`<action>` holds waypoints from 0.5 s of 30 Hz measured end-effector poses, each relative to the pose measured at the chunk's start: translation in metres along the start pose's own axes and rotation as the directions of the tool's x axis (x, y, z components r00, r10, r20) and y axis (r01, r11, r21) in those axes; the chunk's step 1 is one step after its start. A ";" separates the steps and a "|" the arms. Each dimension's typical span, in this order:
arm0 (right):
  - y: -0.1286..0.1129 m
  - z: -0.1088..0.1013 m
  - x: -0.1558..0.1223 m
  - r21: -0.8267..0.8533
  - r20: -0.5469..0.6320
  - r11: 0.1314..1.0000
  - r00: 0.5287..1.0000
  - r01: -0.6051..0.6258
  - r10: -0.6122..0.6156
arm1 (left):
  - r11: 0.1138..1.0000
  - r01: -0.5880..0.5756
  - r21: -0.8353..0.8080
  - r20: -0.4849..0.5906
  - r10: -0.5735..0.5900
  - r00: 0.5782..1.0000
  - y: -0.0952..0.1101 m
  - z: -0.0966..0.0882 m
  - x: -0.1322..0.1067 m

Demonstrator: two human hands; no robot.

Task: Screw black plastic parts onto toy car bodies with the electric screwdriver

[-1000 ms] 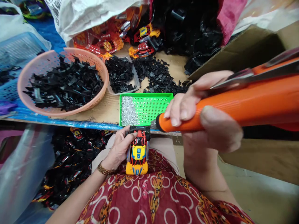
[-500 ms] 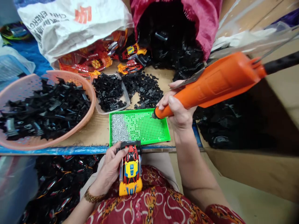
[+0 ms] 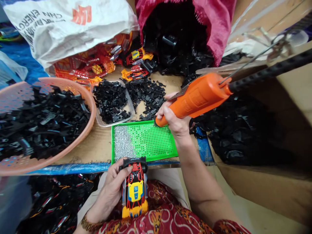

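Observation:
My left hand grips a toy car, red and yellow with a black rear, held on my lap just below the table edge. Wrapped round an orange electric screwdriver is my right hand; the tool's tip points down at the far right corner of a green perforated tray. A heap of small silver screws fills the tray's left end. A black ribbed cable runs from the tool's back towards the upper right.
A pink basket of black plastic parts sits at left. A clear tub and a loose pile of black pieces lie behind the tray. Red-orange car shells spill from a white sack. A cardboard box stands at right.
My right hand has carried the screwdriver away from the toy car and out over the green tray's far right corner. The left hand keeps the car on my lap.

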State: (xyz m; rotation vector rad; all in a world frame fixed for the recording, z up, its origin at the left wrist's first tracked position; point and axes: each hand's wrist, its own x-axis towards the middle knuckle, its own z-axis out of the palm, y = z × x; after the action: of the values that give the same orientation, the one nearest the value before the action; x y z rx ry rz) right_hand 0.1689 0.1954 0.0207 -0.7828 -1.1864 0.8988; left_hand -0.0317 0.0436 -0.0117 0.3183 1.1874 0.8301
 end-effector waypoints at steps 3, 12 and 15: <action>0.002 0.000 0.000 -0.003 0.005 1.000 1.000 0.000 0.000 | 1.000 0.001 0.001 0.006 -0.001 1.000 0.002 0.001 0.000; 0.001 0.002 -0.002 -0.053 -0.015 0.998 0.999 -0.041 0.041 | 1.000 0.012 -0.010 0.020 -0.012 1.000 0.001 0.000 0.001; 0.001 0.004 -0.002 -0.067 -0.030 0.995 0.997 -0.069 0.067 | 1.000 0.000 -0.029 0.019 0.001 1.000 0.001 0.000 0.002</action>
State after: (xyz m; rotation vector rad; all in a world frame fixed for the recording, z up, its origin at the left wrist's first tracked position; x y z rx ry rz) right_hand 0.1646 0.1937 0.0199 -0.8932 -1.1766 0.9045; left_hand -0.0323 0.0454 -0.0122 0.3025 1.1568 0.8420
